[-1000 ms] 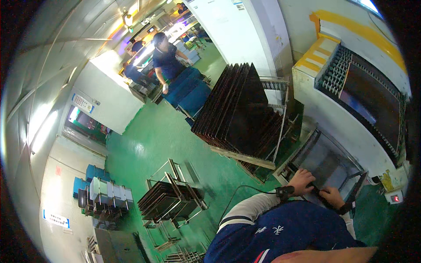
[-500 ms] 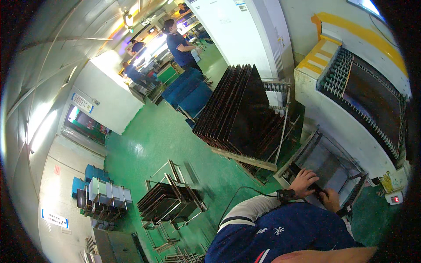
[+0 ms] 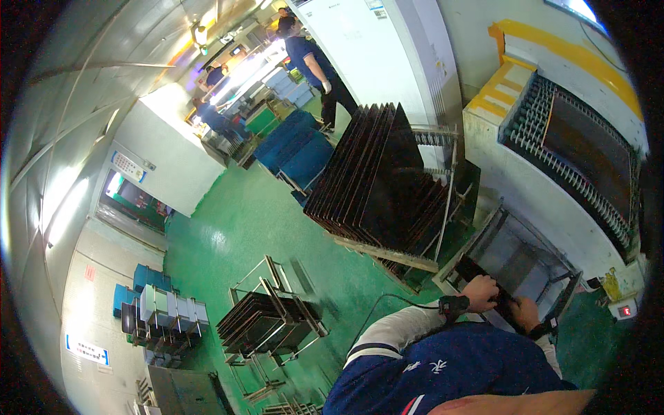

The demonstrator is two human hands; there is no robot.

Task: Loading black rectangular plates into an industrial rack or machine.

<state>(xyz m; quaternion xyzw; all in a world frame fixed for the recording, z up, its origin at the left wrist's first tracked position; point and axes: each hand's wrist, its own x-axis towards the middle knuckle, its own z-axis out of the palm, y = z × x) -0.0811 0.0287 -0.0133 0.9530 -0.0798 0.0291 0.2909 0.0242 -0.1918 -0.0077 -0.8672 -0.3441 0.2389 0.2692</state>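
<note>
Since the earlier frame, a co-worker has moved closer to the white cabinet near twelve o'clock. At four o'clock, a thin, flat, dark panel sits tilted at a grey metal-rimmed bin. The left hand's grip is clenched on its edge, fingers curled; the right hand grasps it too, fingers partly hidden.

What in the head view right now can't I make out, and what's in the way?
All in the head view:
Left hand and right hand: whether each grips or merely rests on the dark panel; curled fingers hide the contact.
Dark panel: its full outline, partly covered by the hands.
Bottom metal rack: cut off by the lower edge.
Distant co-worker: anything handled, too small and blurred.
</note>
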